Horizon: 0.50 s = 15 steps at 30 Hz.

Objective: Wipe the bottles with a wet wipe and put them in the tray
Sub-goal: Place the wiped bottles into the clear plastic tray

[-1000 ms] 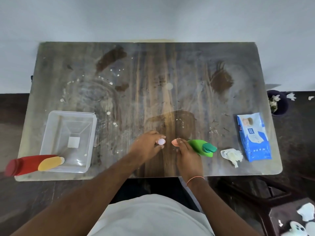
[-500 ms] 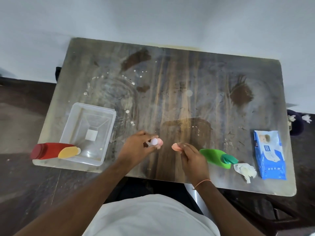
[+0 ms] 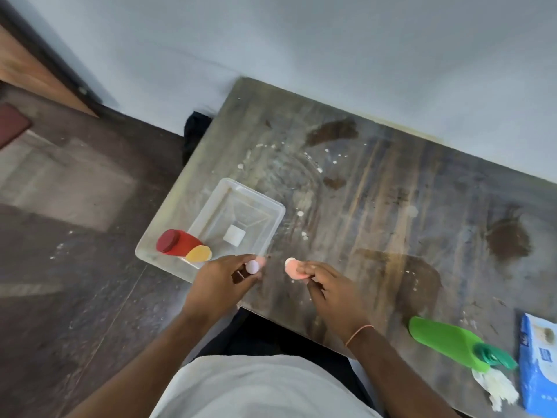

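Both hands hover over the near edge of the tabletop (image 3: 376, 206), forearms reaching in from below, wrists bent so the backs of the hands face up. The left hand (image 3: 224, 282) has its fingers curled round a small object whose pale lilac round end (image 3: 252, 267) pokes out toward the right; what the object is cannot be told. The right hand (image 3: 331, 289), with a thin orange band at the wrist, pinches a small peach-pink piece (image 3: 294, 269) between thumb and fingertips, its pale end pointing left. The two held pieces face each other with a gap between them. Just beyond the left hand, at the near left corner of the tabletop, sits the clear plastic tray (image 3: 271, 224), and a red bottle (image 3: 177, 243) with a yellow patch lies tilted over its near rim. Toward the near right edge, well apart from the hands, a green bottle (image 3: 446, 339) lies on its side, cap end touching a crumpled white wipe (image 3: 497, 387). Just beside that lies a blue wipe pack (image 3: 539, 366), cut off by the frame.
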Each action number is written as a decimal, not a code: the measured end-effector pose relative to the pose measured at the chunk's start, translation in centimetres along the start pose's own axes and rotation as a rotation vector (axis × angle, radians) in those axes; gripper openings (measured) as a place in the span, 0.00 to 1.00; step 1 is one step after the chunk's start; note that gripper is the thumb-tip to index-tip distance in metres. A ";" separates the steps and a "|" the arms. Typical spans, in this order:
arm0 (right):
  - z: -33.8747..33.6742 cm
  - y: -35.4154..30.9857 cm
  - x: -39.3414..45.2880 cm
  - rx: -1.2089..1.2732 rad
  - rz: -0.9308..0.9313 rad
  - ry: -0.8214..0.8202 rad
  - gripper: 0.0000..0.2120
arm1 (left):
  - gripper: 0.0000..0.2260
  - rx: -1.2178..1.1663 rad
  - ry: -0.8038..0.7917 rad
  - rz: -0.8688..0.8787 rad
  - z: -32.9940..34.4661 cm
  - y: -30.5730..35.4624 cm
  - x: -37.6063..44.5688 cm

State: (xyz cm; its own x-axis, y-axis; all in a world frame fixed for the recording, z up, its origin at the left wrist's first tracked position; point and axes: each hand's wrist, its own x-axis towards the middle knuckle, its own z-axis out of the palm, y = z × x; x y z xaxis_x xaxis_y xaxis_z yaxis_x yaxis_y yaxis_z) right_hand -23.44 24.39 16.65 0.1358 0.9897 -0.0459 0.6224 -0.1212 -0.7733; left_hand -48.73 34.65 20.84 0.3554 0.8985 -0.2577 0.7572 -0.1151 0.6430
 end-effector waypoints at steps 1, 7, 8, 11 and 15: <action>0.8 -0.6 0.6 -0.002 -0.013 -0.029 0.14 | 0.16 0.012 0.013 -0.022 -0.4 -1.0 -0.2; 5.1 -4.3 3.5 -0.042 -0.100 -0.155 0.12 | 0.17 0.049 0.061 -0.123 -2.4 -6.3 -1.1; 5.7 -4.9 4.0 -0.050 -0.109 -0.175 0.12 | 0.17 0.072 0.072 -0.129 -2.7 -7.1 -1.2; 7.4 -6.4 5.3 -0.068 -0.102 -0.222 0.14 | 0.17 0.112 0.074 -0.158 -2.8 -9.4 -1.3; 9.5 -7.4 6.6 -0.089 -0.085 -0.298 0.13 | 0.17 0.089 0.065 -0.181 -2.2 -11.5 -1.1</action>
State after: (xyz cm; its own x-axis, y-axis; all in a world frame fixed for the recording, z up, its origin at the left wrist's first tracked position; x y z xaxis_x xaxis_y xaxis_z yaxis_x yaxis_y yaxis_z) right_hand -34.44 32.52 16.07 -0.1437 0.9737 -0.1768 0.6883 -0.0300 -0.7248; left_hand -59.00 35.93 15.31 0.1754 0.9329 -0.3147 0.8521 0.0163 0.5232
